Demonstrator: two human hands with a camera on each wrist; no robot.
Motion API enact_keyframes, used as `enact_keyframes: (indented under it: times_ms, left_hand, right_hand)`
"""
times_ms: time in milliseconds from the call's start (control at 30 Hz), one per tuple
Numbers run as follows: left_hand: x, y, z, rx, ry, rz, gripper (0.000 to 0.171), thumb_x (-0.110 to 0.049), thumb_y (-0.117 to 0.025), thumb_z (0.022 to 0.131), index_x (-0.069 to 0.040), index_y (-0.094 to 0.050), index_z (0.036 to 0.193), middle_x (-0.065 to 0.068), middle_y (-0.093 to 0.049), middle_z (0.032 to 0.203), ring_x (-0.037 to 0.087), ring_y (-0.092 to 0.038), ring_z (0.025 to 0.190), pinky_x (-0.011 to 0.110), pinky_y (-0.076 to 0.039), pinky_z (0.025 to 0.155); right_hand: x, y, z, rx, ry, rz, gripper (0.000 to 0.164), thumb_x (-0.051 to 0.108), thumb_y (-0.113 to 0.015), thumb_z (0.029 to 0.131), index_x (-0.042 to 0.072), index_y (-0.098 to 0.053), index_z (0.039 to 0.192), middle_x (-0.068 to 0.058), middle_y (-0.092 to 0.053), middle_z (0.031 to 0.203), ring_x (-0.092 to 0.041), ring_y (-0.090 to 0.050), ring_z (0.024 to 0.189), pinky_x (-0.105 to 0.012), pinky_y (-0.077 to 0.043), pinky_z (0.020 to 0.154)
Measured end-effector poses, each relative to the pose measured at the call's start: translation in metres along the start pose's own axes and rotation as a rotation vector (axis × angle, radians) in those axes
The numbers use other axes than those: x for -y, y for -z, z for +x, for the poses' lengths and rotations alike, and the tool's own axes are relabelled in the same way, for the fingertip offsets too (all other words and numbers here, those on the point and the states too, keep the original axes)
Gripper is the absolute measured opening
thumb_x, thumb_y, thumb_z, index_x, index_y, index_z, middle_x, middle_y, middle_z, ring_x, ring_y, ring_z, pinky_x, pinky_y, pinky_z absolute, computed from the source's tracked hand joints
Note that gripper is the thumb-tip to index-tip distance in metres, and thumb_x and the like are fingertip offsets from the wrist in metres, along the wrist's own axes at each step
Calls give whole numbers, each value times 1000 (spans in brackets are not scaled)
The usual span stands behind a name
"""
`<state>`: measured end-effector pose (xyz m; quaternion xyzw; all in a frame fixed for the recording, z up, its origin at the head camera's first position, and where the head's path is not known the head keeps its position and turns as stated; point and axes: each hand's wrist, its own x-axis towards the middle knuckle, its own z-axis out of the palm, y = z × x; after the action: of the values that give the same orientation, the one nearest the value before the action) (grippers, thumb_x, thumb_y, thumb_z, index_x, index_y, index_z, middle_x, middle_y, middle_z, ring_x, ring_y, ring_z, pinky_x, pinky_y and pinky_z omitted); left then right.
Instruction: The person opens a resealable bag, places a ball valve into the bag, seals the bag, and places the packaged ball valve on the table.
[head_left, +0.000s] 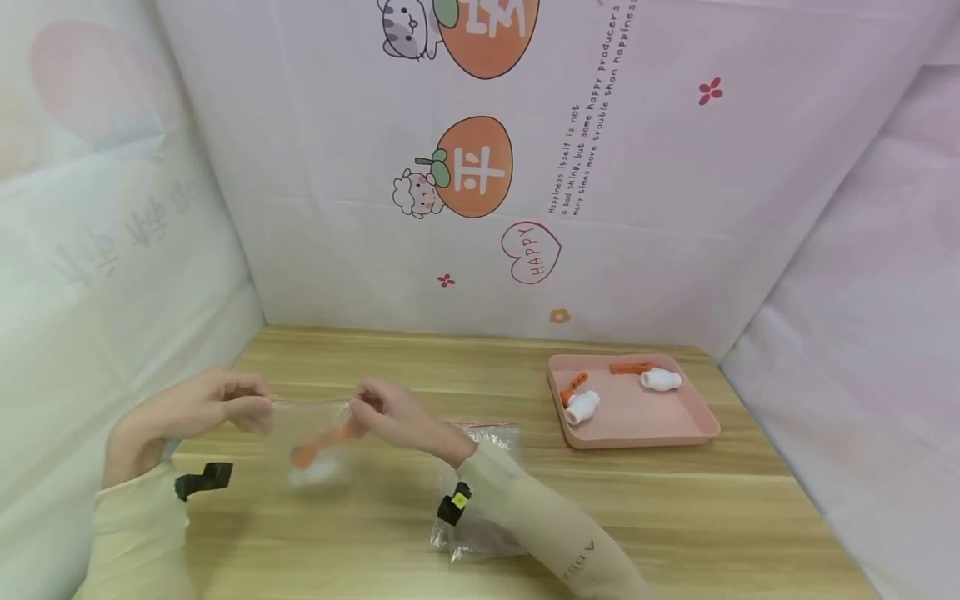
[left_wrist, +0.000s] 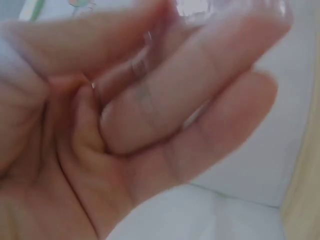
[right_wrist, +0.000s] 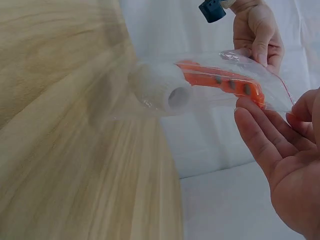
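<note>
A clear zip bag (head_left: 281, 433) hangs between my two hands over the left part of the table. My left hand (head_left: 198, 406) pinches one top corner, thumb against fingers; the left wrist view shows this hand (left_wrist: 165, 105) close up and blurred. With thumb and fingers my right hand (head_left: 401, 417) pinches the other corner, beside the bag's red zip line. Inside lie an orange handle-shaped piece with dark holes (right_wrist: 220, 81) and a white hollow plastic fitting (right_wrist: 155, 85) with a round opening. The fitting sits at the bag's bottom, the orange piece reaching up toward my right fingers.
A pink tray (head_left: 622, 421) at the right holds two white fittings (head_left: 662, 380) and two orange pieces (head_left: 632, 367). Under my right forearm lie more clear bags (head_left: 480, 525) on the wooden table (head_left: 360, 550). Printed white cloth (head_left: 337, 233) walls off the back and sides.
</note>
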<state>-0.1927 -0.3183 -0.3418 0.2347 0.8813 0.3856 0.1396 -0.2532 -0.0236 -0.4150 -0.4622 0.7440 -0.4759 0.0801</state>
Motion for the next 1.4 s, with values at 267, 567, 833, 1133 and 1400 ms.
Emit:
enact_keyframes:
  times_ms: [267,567,833,1133,1400]
  left_hand:
    - [33,3,23,-42,146,-16,21,-20,-50,103,-2,-60,102,10,-68,93,20,-69,86,29,-57,78]
    - [61,9,69,-39,187,-41,24,-18,-51,103,4,-59,104,11,-65,91,22,-64,83,34,-58,75]
    - [75,12,104,-10,250,54,27,-15,-50,102,9,-60,109,16,-66,92,21,-66,82,35,-58,73]
    - [86,5,126,54,359,108,15,-7,-50,94,3,-60,94,4,-59,74,14,-55,67,32,-52,63]
    - [91,4,131,16,468,86,19,-2,-45,90,6,-56,104,6,-57,78,17,-53,69,33,-51,68]
  right_hand:
    - [-29,-11,22,-38,-170,177,18,17,-47,103,5,-59,98,-8,-69,84,-12,-69,70,-44,-60,71]
    - [-61,-6,38,-112,-349,291,18,14,-49,102,0,-59,98,-12,-68,83,-25,-72,71,-43,-61,69]
    - [-91,-1,53,-149,-530,308,12,10,-51,101,3,-60,100,-13,-68,86,-27,-71,71,-39,-61,67]
    - [-109,4,62,-64,-667,241,14,6,-50,98,-2,-61,100,-17,-72,81,-26,-70,66,-36,-60,62]
    - [-114,9,65,-61,-663,198,18,7,-51,98,-2,-60,112,-15,-70,85,-24,-68,67,-34,-60,63]
